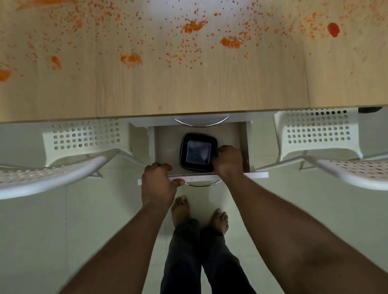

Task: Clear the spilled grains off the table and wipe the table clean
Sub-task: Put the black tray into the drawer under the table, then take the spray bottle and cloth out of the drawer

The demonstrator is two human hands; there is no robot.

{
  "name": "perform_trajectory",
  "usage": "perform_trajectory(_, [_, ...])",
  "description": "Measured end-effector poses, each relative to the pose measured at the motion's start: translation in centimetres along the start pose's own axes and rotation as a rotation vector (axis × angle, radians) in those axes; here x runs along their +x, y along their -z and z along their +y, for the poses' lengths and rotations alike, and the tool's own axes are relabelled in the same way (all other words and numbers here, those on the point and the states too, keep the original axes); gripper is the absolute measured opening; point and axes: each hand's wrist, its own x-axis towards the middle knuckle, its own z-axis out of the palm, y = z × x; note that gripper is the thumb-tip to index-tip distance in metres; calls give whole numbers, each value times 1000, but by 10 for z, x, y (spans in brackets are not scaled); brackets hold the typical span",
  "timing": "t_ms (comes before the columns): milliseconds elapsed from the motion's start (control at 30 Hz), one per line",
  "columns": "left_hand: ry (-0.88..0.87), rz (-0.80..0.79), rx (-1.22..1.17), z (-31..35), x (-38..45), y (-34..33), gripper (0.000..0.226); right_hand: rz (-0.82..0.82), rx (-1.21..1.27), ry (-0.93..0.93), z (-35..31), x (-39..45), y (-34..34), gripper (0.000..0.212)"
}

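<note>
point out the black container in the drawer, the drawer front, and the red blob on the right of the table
black container (198,151), head view, on its shiny inner base
drawer front (257,174), head view, on its white top edge
red blob (333,29), head view, on its middle

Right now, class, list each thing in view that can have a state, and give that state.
Drawer: pulled open.
Black tray: inside the drawer, upright, empty.
Right hand: gripping the tray's edge.
Left hand: holding the drawer front.
Table: dirty, not yet wiped.
Grains: scattered over the table.
Upper drawer: closed.
</note>
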Motion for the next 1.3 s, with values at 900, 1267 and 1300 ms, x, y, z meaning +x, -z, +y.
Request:
perform_trajectory(900, [680, -83, -2076, 67, 103, 33, 80, -225, 2084, -367, -4, 12, 84, 94])
perform_trajectory(1267, [-63, 124, -327, 82, 36, 40, 22, 466, 258, 505, -36, -59, 78, 26])
perform_trajectory(1300, [-174, 169, -235, 86, 29, 48, 22, 397, 143, 603, -40, -60, 78, 34])
